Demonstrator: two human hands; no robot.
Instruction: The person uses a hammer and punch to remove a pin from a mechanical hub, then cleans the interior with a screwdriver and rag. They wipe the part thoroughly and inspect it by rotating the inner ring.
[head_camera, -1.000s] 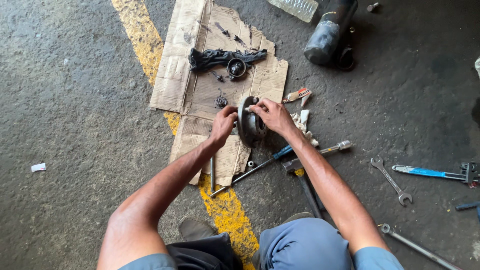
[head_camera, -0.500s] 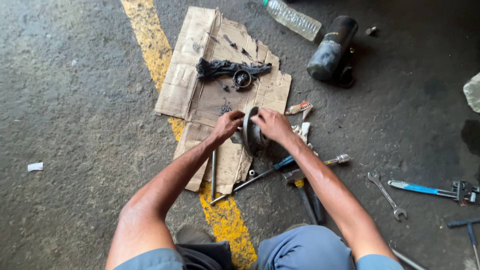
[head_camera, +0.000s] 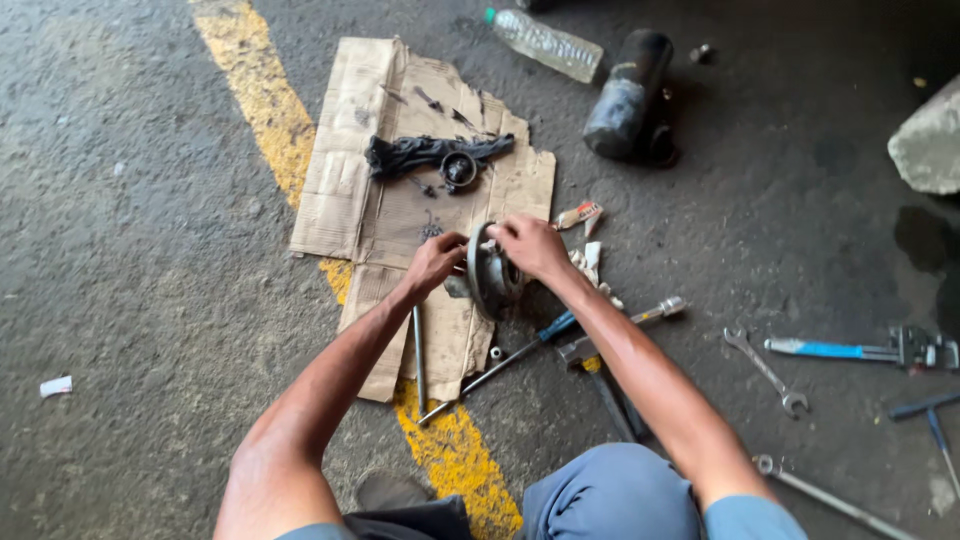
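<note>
Hands grip a round metal hub (head_camera: 492, 272) stood on edge on the cardboard (head_camera: 345, 170): left hand (head_camera: 436, 262) on its left side, right hand (head_camera: 530, 246) over the top. Screwdriver (head_camera: 505, 360) and wrench (head_camera: 765, 368) lie nearby.

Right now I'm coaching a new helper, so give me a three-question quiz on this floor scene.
1. True or false: both hands grip the round metal part.
2. What lies under that part? A) cardboard B) cloth C) tray
3. Fill in: the plastic bottle lies next to a dark ____.

Key: 1 true. The left hand and right hand hold it on edge. 2 A. 3 cylinder.
</note>
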